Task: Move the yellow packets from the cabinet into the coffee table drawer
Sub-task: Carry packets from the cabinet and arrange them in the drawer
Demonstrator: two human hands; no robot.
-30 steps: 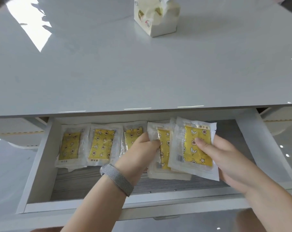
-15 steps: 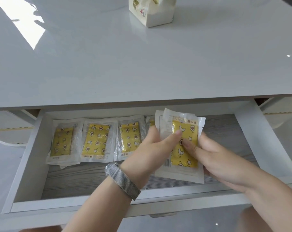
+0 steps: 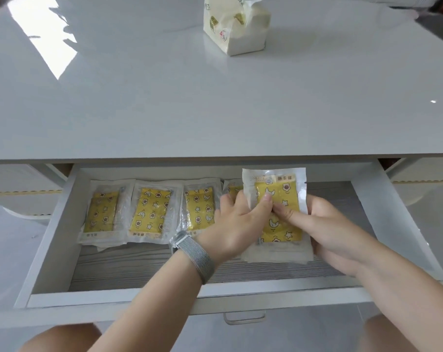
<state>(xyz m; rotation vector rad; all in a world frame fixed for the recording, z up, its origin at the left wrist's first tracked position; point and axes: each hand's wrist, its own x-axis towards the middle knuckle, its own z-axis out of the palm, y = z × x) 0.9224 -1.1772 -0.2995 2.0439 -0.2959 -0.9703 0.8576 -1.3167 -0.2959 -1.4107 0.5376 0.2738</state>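
so far three yellow packets lie flat in the drawer, a fourth half hidden. left hand and right hand both pinch the held packet, right of the row, not yet laid.

The open white drawer holds a row of yellow packets lying flat at its far side, and a tissue pack sits on the far tabletop.
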